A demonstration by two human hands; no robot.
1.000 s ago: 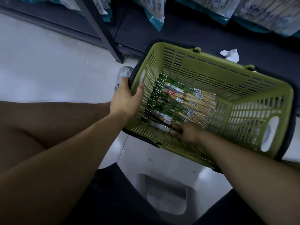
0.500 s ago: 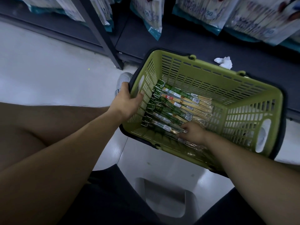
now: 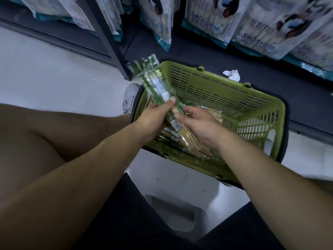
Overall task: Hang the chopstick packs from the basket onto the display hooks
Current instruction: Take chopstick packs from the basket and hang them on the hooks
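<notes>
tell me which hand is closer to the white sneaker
Left. The left hand, gripping chopstick packs, is beside the white sneaker; the right hand is farther right, above the basket.

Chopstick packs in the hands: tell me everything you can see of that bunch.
The bunch of chopstick packs is several slim clear sleeves with green printed tops and pale sticks inside, blurred. It is held above the green basket, tilted, green tops pointing up and away. The left hand grips its middle, thumb on top; the right hand holds its lower end.

A shop: rows of hanging packets [image 3: 207, 20] on dark racking [image 3: 108, 42], green shopping basket [image 3: 225, 83]
</notes>
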